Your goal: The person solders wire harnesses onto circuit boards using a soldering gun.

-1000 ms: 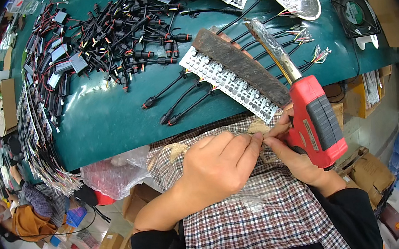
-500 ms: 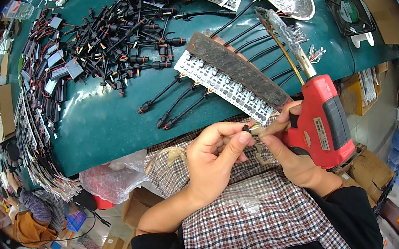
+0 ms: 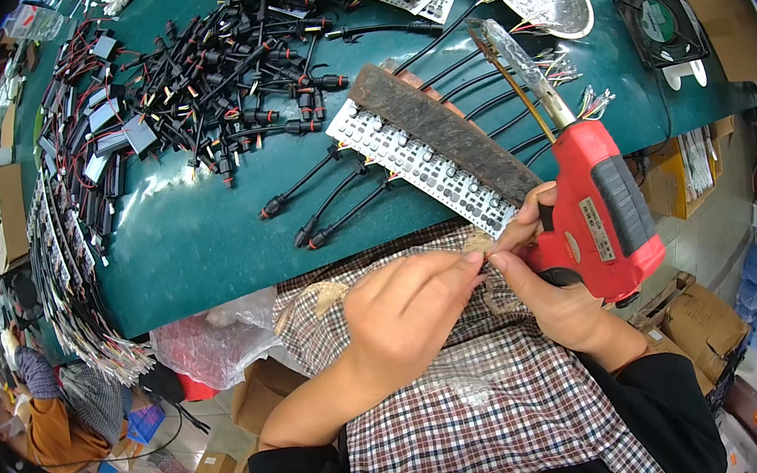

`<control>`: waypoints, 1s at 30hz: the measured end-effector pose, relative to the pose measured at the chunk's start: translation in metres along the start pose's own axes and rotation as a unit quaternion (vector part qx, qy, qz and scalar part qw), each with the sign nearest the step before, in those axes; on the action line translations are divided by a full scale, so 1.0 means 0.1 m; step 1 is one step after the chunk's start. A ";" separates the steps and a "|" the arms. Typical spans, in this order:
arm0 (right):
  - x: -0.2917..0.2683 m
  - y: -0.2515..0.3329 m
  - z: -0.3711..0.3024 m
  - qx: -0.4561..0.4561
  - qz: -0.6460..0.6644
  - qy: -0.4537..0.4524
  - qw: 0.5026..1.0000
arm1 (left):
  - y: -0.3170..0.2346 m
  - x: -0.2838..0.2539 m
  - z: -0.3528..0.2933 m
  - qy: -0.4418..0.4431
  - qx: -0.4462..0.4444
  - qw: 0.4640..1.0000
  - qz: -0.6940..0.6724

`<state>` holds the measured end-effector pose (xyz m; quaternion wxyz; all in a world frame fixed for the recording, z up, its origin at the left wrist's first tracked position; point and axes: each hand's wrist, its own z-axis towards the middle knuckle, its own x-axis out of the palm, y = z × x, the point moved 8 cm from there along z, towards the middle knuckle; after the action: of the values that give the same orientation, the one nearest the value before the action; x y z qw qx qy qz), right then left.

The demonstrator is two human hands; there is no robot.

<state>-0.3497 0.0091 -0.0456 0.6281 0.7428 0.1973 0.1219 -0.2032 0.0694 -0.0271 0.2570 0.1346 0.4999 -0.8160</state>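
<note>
In the head view, the gun (image 3: 595, 210), red and black, rests in the right hand (image 3: 561, 299); that grip is wrapped around its body, with the thumb and forefinger reaching left. The gun's long axis runs from the near right to the far left, its metal tip and a thin rod pointing out over the tabletop (image 3: 200, 249). The left hand (image 3: 415, 303) comes in from the left, its fingertips meeting the right's above the checked apron (image 3: 478, 432). Its back covers the thumb, so I cannot tell whether the left grip is open or closed on something small.

The white board (image 3: 428, 174) lies beyond both hands, at the tabletop's near edge, long axis slanting from far left to near right. The right hand is nearer to its near-right end. A dark bar (image 3: 441, 129) lies along its far side; black cables (image 3: 305, 179) extend from its near side.
</note>
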 end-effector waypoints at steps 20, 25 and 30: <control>-0.25 0.14 -0.26 -0.056 -0.080 0.047 0.994 | 0.42 -0.19 0.06 -0.069 -0.118 0.979 0.151; -0.43 -0.05 -0.47 0.105 -0.112 0.068 0.986 | 0.37 -0.19 0.11 -0.083 -0.076 0.975 0.191; -0.47 -0.14 -0.51 0.059 -0.212 0.093 0.971 | 0.40 -0.15 0.12 -0.084 -0.074 0.975 0.194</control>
<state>-0.4160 0.0351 -0.0472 0.5737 0.7052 0.4144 0.0428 -0.1676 0.0486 -0.0445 0.4609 0.1408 0.4996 -0.7198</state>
